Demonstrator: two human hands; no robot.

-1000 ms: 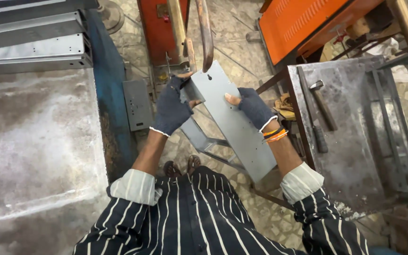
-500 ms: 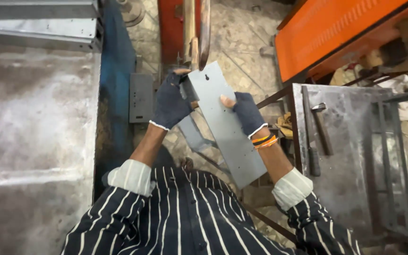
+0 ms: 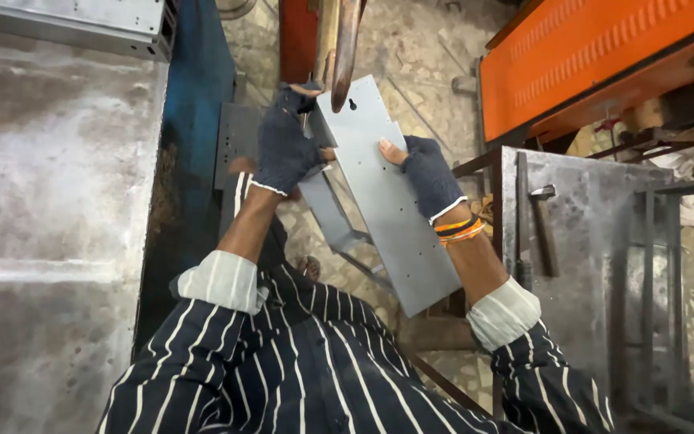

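Gripping a flat, perforated grey metal plate (image 3: 387,193), both knit-gloved hands: left hand (image 3: 284,145), right hand (image 3: 430,175)

both arms reach forward from rolled-up striped sleeves, forearms bare. the left hand (image 3: 285,145), in a dark fingerless glove, is raised farther ahead, its fingers curled shut in a grip with the bare fingertips showing at the top. the right hand (image 3: 427,173), gloved the same way, sits a little nearer the body, palm down and fingers closed, thumb pointing inward. orange and dark bands circle the right wrist.
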